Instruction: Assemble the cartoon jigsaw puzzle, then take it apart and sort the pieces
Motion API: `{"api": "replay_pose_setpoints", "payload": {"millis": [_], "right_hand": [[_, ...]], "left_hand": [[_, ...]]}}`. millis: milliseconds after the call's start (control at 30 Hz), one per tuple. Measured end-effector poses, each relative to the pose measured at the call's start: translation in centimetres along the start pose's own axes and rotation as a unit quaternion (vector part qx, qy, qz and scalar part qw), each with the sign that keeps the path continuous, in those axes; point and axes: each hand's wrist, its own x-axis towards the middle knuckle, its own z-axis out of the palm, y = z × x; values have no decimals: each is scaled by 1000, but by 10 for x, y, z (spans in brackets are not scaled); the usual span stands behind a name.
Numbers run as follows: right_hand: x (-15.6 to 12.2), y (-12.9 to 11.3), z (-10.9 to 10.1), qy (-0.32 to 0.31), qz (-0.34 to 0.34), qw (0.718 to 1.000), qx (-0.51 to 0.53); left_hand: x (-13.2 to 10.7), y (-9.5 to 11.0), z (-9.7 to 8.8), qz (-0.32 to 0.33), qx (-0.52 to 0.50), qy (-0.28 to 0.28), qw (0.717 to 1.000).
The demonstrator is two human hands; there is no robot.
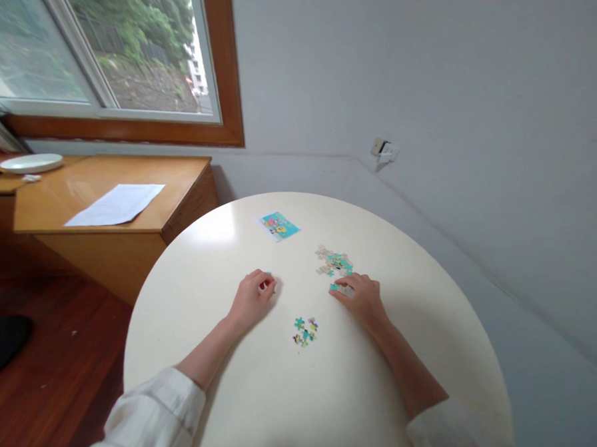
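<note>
My left hand [254, 299] is closed over the table left of centre, thumb and fingertips curled together. What it pinches, if anything, is too small to make out. At the near edge of a pile of loose jigsaw puzzle pieces [338, 261], my right hand [362, 301] has thumb and forefinger closed about a teal puzzle piece [334, 287]. The pile mixes teal printed faces with plain greyish backs. Between my forearms lies a smaller cluster of teal and yellow puzzle pieces [305, 332]; whether they interlock is hard to tell.
A small picture card [279, 226] with a teal cartoon print lies farther back on the round white table [183, 323]. On the wooden desk [186, 179] to the left are a paper sheet [117, 204] and a white plate [32, 163]. A wall [423, 110] borders the right side.
</note>
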Motion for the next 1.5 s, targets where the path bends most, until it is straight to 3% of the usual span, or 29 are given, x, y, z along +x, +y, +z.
{"api": "replay_pose_setpoints", "payload": {"millis": [233,633,900,1167,1500], "right_hand": [[-1,1,3,11,-12,1000,21],[1,-6,2,85,-70,992,54],[-3,-42,-12,112,-184,972,94],[-10,-78,-17,54,-275,950,137],[-10,-80,-18,51,-296,943,141]], "left_hand": [[0,-1,1,0,-9,-4,1000],[1,1,0,-18,-18,-14,1000],[-4,15,4,-54,-82,-41,994],[-11,38,9,-98,-245,-174,949],[-13,37,19,-134,-333,-198,912]]}}
